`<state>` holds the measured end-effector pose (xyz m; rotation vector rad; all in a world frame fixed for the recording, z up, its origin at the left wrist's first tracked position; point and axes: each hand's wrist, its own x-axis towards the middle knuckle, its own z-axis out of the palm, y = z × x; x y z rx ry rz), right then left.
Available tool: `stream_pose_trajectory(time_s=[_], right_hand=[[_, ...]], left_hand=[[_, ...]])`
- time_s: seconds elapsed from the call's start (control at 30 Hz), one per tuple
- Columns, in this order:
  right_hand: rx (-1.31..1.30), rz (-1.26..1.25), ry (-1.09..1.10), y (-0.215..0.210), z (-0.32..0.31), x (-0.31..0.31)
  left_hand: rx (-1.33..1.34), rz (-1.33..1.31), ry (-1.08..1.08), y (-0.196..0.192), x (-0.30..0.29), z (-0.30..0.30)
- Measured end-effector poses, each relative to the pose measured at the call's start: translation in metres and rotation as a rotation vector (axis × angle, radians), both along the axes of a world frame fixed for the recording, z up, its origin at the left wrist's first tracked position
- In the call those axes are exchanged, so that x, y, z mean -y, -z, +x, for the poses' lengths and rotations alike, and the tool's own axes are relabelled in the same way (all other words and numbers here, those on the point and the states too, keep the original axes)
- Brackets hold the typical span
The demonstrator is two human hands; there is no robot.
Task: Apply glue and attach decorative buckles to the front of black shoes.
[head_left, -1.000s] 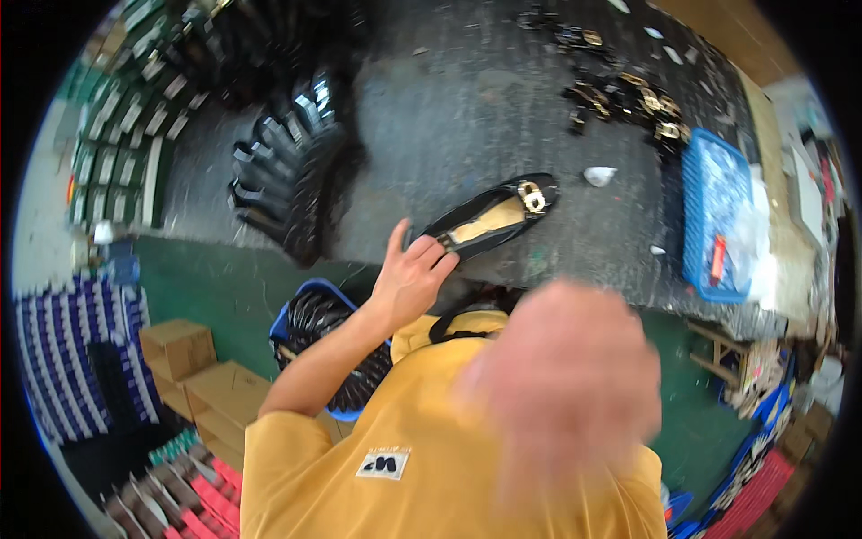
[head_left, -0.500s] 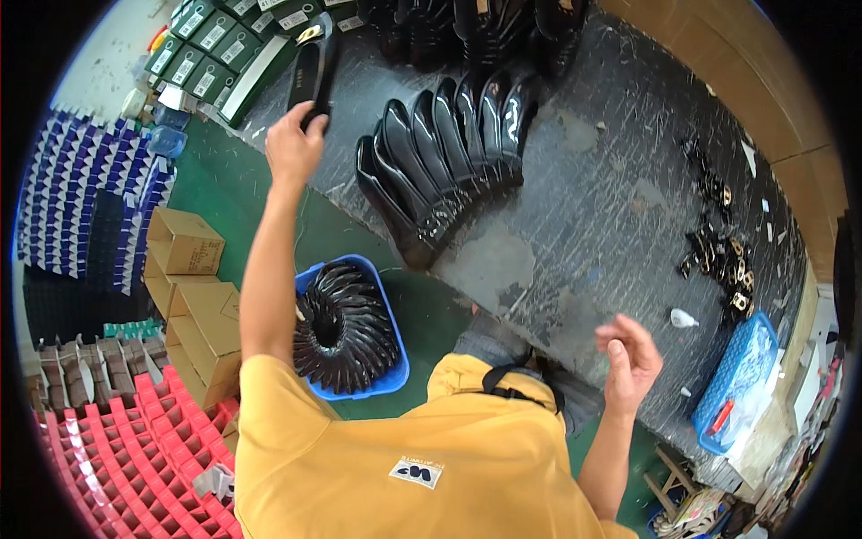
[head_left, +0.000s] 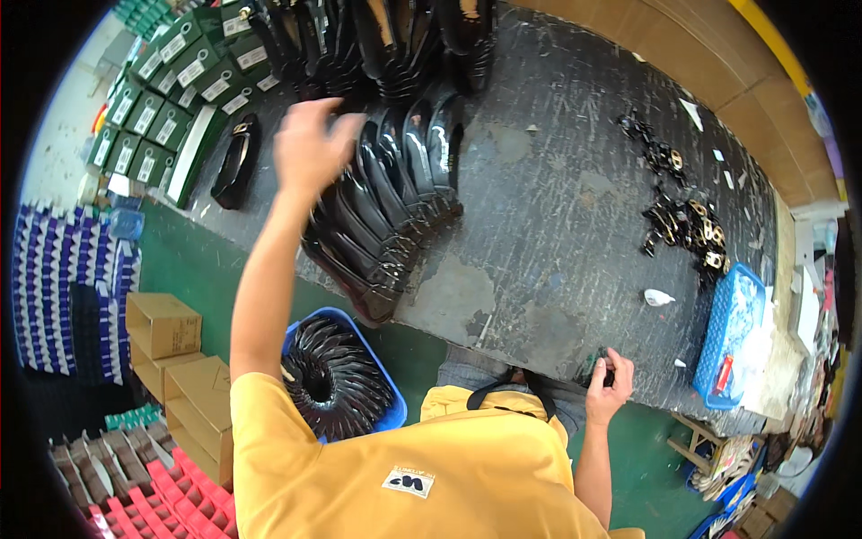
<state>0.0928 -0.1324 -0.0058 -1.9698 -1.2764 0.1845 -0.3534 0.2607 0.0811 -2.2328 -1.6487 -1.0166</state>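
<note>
Floorside blue tub point(head_left: 388, 409) of black shoes point(head_left: 332, 382)

One head-worn fisheye view looks steeply down from above the person's yellow shirt point(head_left: 404, 467), facing the dark worktable point(head_left: 557, 207) far ahead. Green floor point(head_left: 206, 269) lies left; the near shoulders fill the bottom; the rim bends edges.

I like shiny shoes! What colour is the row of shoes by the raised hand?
Glossy black shoes, seen best in the head view.
</note>
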Motion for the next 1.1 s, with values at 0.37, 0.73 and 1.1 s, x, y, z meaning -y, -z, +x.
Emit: stream_pose_trajectory(time_s=[0.37,0.73,1.1], right_hand=[[-0.277,0.173,0.109,0.003,0.025,-0.01],[-0.108,0.118,0.086,0.016,0.115,-0.097],[-0.323,0.129,-0.171,-0.018,0.031,-0.043]], left_hand=[[-0.27,0.04,0.302,-0.011,0.027,0.222],[-0.079,-0.695,0.586,0.035,0.22,0.281],[1.955,-1.501,0.115,0.05,0.268,0.322]])
